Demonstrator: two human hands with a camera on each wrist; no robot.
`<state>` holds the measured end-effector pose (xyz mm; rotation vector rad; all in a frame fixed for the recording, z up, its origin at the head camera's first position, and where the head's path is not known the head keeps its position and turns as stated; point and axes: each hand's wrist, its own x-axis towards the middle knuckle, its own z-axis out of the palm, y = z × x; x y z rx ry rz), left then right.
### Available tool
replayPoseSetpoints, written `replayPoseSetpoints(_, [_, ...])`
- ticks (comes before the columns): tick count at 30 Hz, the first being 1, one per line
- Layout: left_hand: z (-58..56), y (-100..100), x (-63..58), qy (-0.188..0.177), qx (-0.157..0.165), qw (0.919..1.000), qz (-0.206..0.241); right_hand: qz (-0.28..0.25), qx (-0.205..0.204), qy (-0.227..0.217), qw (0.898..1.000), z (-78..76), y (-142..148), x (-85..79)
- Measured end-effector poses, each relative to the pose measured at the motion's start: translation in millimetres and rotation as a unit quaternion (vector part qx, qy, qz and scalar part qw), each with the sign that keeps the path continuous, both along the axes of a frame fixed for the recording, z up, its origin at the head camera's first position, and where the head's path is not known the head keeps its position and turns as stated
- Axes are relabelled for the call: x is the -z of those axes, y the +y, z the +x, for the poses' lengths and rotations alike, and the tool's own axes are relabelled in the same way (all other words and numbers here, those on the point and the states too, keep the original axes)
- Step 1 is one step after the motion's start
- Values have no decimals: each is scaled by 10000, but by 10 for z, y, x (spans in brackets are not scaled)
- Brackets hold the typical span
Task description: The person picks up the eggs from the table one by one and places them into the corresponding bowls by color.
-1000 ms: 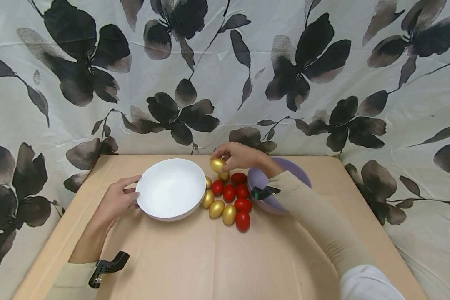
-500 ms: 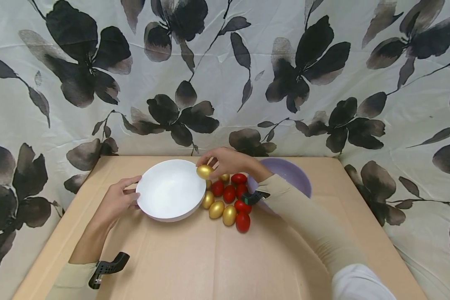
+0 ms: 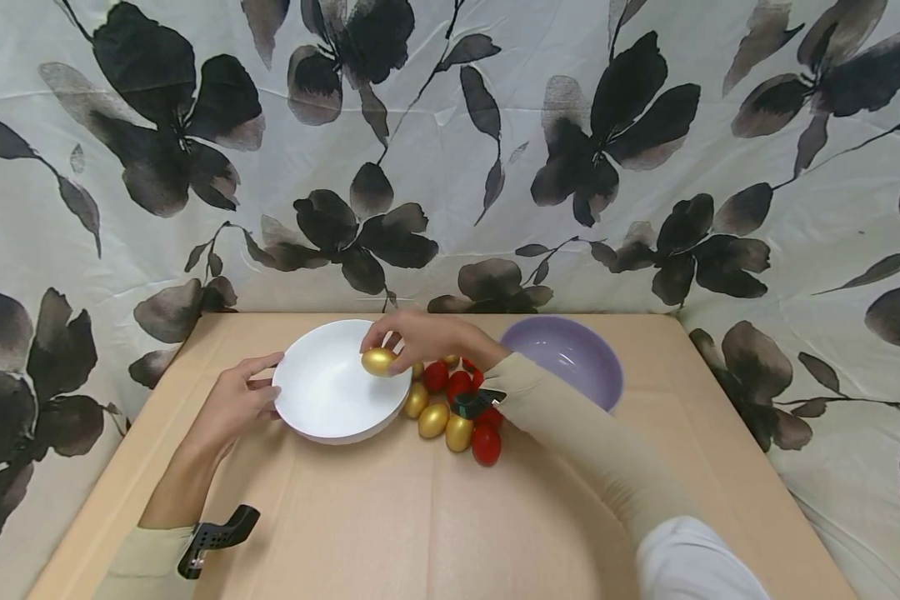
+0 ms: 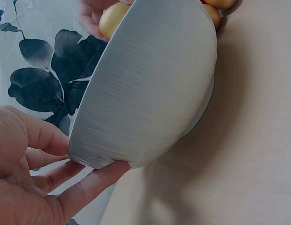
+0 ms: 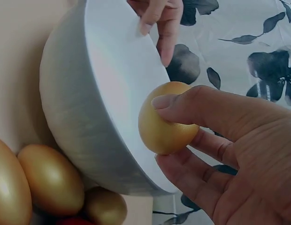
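An egg (image 5: 157,133) sits pinched between thumb and fingertips of the right hand (image 3: 423,335), smooth and shiny gold; below that grip, the left hand (image 3: 232,396) holds a white bowl (image 3: 330,387).

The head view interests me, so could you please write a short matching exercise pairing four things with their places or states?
Column one
1. purple bowl
2. left hand
3. right hand
4. red eggs

Column two
A. pinching a golden egg
B. holding the white bowl at its side
C. between the two bowls
D. to the right of the red eggs

Pairs: 1-D, 2-B, 3-A, 4-C
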<state>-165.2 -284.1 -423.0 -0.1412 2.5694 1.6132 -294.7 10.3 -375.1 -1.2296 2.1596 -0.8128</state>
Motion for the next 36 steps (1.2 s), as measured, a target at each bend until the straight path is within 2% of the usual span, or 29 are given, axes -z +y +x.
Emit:
replayPoseSetpoints(10, [-1,-10,23,5,15,10000,45,775,-536,450,9945,79,-312,225])
replayPoseSetpoints(15, [3,-3,27,14,56,10000,41,1189,-781,942,9853,130,-435,319])
replayPoseSetpoints(20, [-1,0,36,13,60,10000,33,1493,-898,1202,9774,182,-491,357])
replayPoseSetpoints(22, [-2,1,39,2,56,10000,53,1528,-866,1179,9774,197,-488,351])
replayPoseSetpoints(26, [-1,2,34,3,60,10000,75,1375,-636,946,9839,185,-414,286])
replayPoseSetpoints(30, [-1,-7,23,27,61,10000,40,983,-352,747,9917,109,-277,160])
replayPoseSetpoints(36, [3,-20,11,26,44,10000,8,543,164,526,9970,-32,-23,-16])
